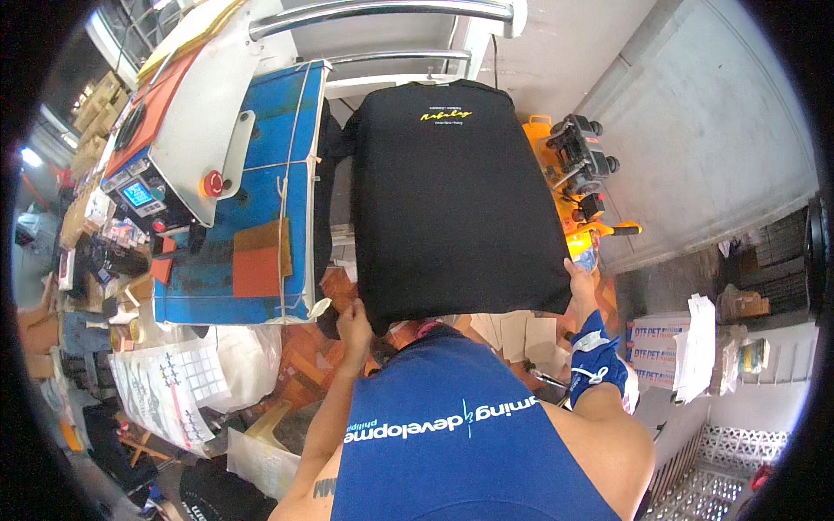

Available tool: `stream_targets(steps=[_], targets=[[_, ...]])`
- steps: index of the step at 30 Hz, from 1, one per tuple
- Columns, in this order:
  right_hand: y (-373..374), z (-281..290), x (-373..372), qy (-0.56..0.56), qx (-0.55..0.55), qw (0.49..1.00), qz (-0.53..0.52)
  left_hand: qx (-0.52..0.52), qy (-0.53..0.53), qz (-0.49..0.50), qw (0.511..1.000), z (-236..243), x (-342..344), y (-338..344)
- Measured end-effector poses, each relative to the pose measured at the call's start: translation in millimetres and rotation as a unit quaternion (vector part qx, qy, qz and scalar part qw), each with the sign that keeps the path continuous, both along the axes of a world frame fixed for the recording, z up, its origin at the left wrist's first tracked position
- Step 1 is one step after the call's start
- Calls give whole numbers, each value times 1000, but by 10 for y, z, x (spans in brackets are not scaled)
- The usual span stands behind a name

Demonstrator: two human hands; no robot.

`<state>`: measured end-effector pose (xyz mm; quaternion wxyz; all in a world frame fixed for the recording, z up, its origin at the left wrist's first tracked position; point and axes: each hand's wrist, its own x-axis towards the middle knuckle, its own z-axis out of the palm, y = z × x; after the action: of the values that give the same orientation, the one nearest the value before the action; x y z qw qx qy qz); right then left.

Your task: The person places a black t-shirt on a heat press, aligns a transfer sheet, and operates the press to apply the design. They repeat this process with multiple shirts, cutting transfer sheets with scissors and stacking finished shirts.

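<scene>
In the head view, the left hand [353, 323] grips the shirt [456, 208] at its 7 o'clock corner, fingers closed on the cloth; the right hand [580, 280] pinches the 4 o'clock corner. The shirt lies between them, just above the middle of the view, with its hem toward the person and its collar end at 12 o'clock. It is plain matte black, spread nearly smooth, and looks narrower toward the collar. Near that end sits a small print [446, 115]: bright yellow script between two tiny pale lines. What lies under the shirt is hidden.

At 9 o'clock from it, close by, is a blue pad [282, 182] tied with string; at 10 o'clock, a control box [142, 195] with a lit screen. A metal bar [382, 17] runs at 12, a yellow machine [565, 204] stands at 3, and the person's blue top [443, 451] fills 6.
</scene>
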<state>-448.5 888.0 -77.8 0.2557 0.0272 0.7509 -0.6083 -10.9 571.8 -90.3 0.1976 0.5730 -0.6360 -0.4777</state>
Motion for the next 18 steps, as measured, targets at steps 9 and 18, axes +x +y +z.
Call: stream_targets(steps=[9, 18], targets=[[5, -503, 23, -205, 37, 964, 167, -591, -10, -32, 806, 2583, 271, -665], [408, -1371, -178, 162, 218, 942, 195, -497, -365, 65, 784, 2568, 697, -1944]])
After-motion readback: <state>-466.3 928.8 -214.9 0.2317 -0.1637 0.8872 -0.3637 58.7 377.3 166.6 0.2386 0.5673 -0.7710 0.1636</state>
